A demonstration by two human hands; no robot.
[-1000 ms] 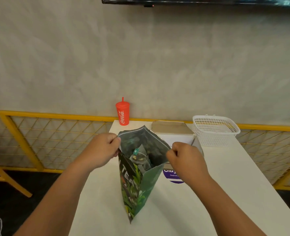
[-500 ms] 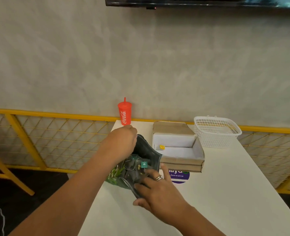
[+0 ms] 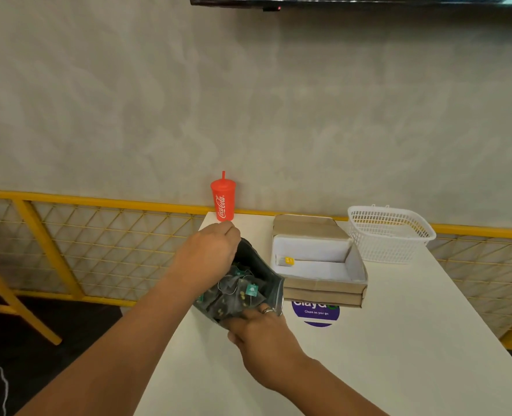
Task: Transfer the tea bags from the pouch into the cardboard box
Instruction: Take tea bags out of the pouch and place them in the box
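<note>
Foil pouch (image 3: 257, 265) lies tipped by the table's (image 3: 398, 340) left edge, beside the box (image 3: 320, 291). The left hand (image 3: 209, 253) grips its rim; the right hand (image 3: 260, 331) reaches inside, grasp hidden. The tea bags (image 3: 239, 292) seem light and soft: pinch gently.

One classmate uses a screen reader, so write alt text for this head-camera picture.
A person's left hand holds a dark pouch of tea bags tilted open on a white table while the right hand reaches into its mouth. An open cardboard box, nearly empty, sits just right of it.
</note>
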